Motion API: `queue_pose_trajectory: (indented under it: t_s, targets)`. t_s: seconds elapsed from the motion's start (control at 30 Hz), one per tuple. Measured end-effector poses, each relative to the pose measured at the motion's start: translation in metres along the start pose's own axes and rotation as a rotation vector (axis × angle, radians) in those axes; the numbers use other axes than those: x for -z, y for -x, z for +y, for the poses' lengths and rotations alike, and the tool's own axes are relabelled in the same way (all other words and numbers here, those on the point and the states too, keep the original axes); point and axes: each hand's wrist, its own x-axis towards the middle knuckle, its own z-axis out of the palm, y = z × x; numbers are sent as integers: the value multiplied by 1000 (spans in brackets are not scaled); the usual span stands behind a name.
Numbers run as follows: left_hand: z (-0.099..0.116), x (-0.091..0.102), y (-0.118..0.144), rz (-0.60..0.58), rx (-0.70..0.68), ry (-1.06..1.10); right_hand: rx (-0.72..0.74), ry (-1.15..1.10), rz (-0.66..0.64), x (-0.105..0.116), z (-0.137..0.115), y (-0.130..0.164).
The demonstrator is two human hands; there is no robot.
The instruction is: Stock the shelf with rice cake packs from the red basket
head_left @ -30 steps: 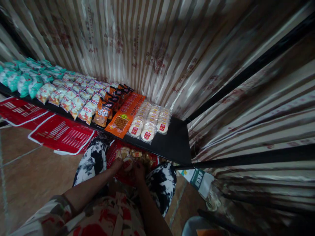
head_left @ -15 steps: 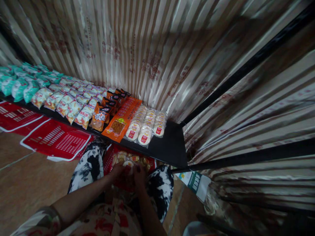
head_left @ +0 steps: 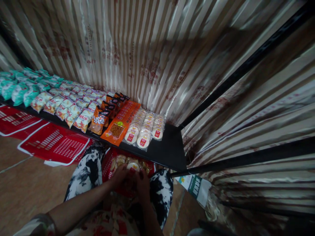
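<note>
Between my knees, a packet of round white rice crackers (head_left: pixel 133 166) is pinched by both hands. My left hand (head_left: pixel 119 175) grips its left side, and my right hand (head_left: pixel 142 181) grips its right side. Underneath is a red basket (head_left: pixel 106 164) with several wrapped snacks (head_left: pixel 120 160) in it. On the black shelf (head_left: pixel 169 147) just beyond, similar rice cracker packets (head_left: pixel 144 139) stand in rows beside an orange pretzel-stick bag (head_left: pixel 117 127). My fingertips are dark and partly hidden.
Orange-black snack bags (head_left: pixel 98 119), white snack bags (head_left: pixel 85 118) and teal bags (head_left: pixel 31 93) fill the shelf leftward. Red baskets (head_left: pixel 55 141) sit below it. Black poles (head_left: pixel 221 90) and a striped curtain (head_left: pixel 152 49) bound the back and right. A printed bag (head_left: pixel 197 188) lies on the floor at right.
My hands and the cracker packet have shifted slightly right and down, and more of the packet's white face shows. The view has tilted a little; the shelf's goods stay in place.
</note>
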Motion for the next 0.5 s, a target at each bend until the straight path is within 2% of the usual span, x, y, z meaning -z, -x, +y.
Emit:
queue_pose_trajectory:
  t_s: [0.13, 0.2, 0.33, 0.5]
  targets:
    - [23, -2, 7, 93, -80, -272, 41, 28, 0, 9, -5, 2]
    - [34, -4, 11, 99, -93, -321, 53, 32, 4, 14, -10, 2]
    - [48, -9, 17, 77, -79, -187, 61, 31, 21, 23, -20, 2]
    - [53, -19, 22, 99, -80, -31, 128, -70, 54, 33, -31, -1]
